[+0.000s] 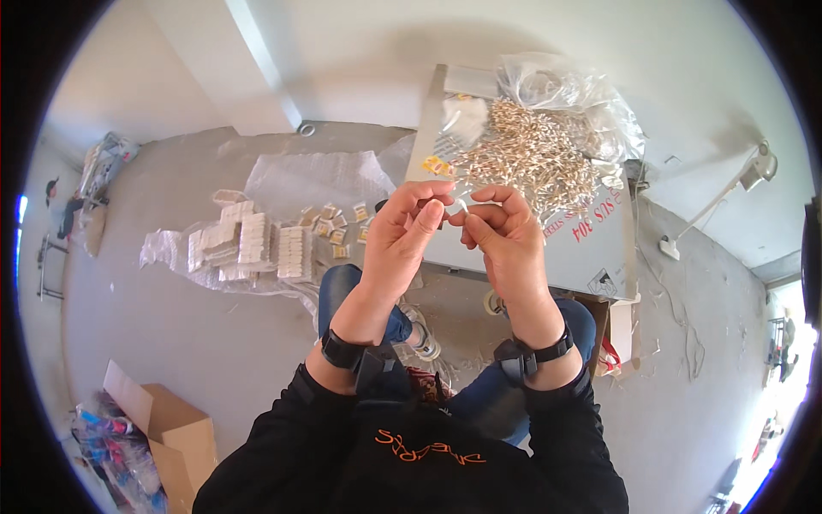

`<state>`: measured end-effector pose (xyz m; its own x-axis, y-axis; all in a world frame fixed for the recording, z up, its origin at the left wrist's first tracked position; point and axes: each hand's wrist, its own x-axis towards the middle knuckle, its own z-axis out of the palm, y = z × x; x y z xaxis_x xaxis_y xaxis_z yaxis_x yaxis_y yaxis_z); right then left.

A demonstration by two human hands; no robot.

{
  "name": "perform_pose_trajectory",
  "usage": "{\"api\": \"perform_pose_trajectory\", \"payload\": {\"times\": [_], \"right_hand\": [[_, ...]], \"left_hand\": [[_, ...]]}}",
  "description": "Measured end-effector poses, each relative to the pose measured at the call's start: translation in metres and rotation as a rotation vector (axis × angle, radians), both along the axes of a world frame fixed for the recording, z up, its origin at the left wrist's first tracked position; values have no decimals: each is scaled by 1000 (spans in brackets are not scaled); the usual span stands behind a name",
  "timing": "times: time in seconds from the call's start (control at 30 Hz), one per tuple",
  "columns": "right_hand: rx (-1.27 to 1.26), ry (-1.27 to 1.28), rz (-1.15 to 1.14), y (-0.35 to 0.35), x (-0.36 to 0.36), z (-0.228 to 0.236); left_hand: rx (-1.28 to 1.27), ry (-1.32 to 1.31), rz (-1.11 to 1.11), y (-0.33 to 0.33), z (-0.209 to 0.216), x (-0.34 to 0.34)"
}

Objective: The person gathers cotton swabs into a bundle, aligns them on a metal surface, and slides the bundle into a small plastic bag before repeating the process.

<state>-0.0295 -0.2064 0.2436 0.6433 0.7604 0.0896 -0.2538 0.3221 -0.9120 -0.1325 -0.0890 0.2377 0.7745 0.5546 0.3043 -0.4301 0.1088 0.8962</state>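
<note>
Both hands are raised close together in front of the near edge of a grey worktop (505, 261). A small white piece (463, 204) shows between their fingertips; it is too small to name. My right hand (507, 236) pinches it between thumb and finger. The fingers of my left hand (401, 227) are also drawn together beside it, and what they hold is hidden. Just beyond the hands lies a big heap of small, thin gold-and-white pieces (535, 158). Small yellow-labelled packets (438, 165) lie on the worktop beyond my left fingertips.
A clear plastic bag (582, 90) sits behind the heap. On the floor to the left, stacked white bundles (255, 242) and small yellow-labelled packets (325, 226) rest on or beside bubble wrap (317, 177). An open carton (184, 433) stands lower left; a white lamp (758, 167) stands right.
</note>
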Motion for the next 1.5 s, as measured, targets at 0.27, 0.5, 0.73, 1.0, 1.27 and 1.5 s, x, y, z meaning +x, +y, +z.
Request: {"api": "perform_pose_trajectory", "payload": {"times": [0.27,0.5,0.73,1.0,1.27,1.5], "right_hand": [[-73,-128,29,6,0,-1],[-61,-101,-10,2,9,-3],[52,4,30,-4,18,-3],[185,103,26,-8,24,-5],[80,99,80,-7,21,-3],[87,73,113,-3,20,-6]], "left_hand": [[28,-74,94,-8,-11,7],[-144,48,194,-9,-8,14],[-45,244,95,7,-24,9],[489,443,-19,-5,-27,7],[88,59,63,-15,5,30],[14,114,-14,-11,-7,28]]}}
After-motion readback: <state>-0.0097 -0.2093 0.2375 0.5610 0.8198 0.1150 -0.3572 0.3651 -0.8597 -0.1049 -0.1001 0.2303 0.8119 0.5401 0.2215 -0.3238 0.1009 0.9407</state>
